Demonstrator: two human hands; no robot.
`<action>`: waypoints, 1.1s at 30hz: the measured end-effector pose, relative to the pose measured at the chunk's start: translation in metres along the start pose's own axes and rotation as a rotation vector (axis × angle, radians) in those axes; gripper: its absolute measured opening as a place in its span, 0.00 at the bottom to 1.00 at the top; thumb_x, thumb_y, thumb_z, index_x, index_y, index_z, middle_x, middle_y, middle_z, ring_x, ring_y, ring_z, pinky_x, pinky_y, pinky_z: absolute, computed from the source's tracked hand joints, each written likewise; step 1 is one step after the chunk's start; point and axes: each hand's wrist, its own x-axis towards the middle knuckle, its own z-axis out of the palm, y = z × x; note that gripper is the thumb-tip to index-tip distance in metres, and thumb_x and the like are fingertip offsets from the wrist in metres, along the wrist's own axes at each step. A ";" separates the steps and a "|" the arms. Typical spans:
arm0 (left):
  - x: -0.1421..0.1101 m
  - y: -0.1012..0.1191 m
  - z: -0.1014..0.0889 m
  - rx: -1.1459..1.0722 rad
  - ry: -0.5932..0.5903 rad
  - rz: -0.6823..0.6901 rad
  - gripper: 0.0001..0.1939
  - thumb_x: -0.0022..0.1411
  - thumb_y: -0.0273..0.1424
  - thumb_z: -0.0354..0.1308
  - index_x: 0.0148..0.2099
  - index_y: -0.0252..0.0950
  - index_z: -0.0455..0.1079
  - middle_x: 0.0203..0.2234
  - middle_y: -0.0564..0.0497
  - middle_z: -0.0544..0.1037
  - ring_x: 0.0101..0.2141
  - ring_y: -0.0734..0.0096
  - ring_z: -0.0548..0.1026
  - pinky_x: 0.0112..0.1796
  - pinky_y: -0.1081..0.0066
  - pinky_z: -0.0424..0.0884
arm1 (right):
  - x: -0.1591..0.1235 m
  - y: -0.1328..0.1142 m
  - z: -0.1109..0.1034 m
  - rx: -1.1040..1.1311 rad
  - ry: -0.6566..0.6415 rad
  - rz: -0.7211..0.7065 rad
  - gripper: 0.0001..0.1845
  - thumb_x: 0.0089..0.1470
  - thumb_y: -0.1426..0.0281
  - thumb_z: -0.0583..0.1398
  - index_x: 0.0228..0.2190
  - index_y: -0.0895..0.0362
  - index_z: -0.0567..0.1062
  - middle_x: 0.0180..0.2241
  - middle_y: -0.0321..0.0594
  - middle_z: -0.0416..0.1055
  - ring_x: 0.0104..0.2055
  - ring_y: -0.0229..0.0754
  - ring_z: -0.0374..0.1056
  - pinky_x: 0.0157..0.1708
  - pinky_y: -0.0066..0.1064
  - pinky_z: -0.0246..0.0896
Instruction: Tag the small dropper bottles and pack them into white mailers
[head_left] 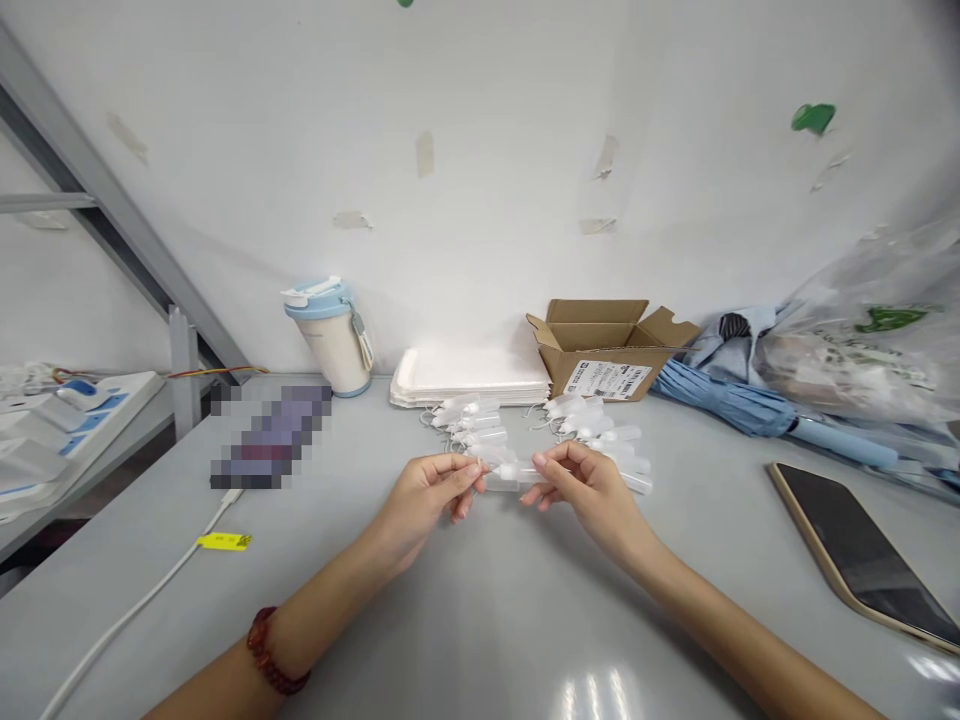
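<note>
A small clear plastic squeeze bottle (517,472) with a white nozzle lies sideways between my hands, just above the table. Thumb and fingers of my right hand (592,492) grip the base end of its body. At the nozzle end, my left hand (431,498) pinches the thin tip; whatever small part is between these fingertips is mostly hidden. Behind my left hand is a row of similar bottles (480,420), with thin pale loops at their nozzles. A second row of such bottles (592,420) lies beyond my right hand, partly covered by it.
Against the wall stand a cream and blue tumbler (334,345), a stack of white padded mailers (472,375) and an open cardboard box (611,360). A folded blue umbrella (750,405) and a phone (862,550) are on the right. A white cable (142,605) crosses the left side.
</note>
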 end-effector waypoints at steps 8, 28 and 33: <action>0.000 -0.001 -0.001 -0.033 -0.007 -0.012 0.14 0.55 0.41 0.58 0.28 0.33 0.71 0.16 0.56 0.65 0.19 0.79 0.60 0.24 0.75 0.58 | -0.001 0.001 0.002 -0.004 0.009 0.000 0.20 0.46 0.53 0.61 0.23 0.57 0.66 0.18 0.37 0.73 0.22 0.40 0.71 0.26 0.30 0.66; -0.001 -0.009 0.004 0.287 0.090 0.098 0.12 0.57 0.38 0.53 0.29 0.34 0.69 0.18 0.55 0.67 0.19 0.77 0.63 0.23 0.75 0.60 | -0.006 0.016 0.005 -0.157 0.049 -0.115 0.19 0.51 0.55 0.59 0.23 0.56 0.62 0.17 0.29 0.65 0.12 0.32 0.62 0.14 0.24 0.52; -0.004 -0.010 0.007 0.310 0.073 0.076 0.12 0.57 0.37 0.53 0.26 0.34 0.67 0.14 0.58 0.63 0.18 0.78 0.62 0.22 0.76 0.59 | -0.007 0.017 0.008 -0.124 0.055 -0.103 0.19 0.51 0.55 0.58 0.22 0.56 0.61 0.17 0.29 0.64 0.11 0.31 0.60 0.12 0.23 0.48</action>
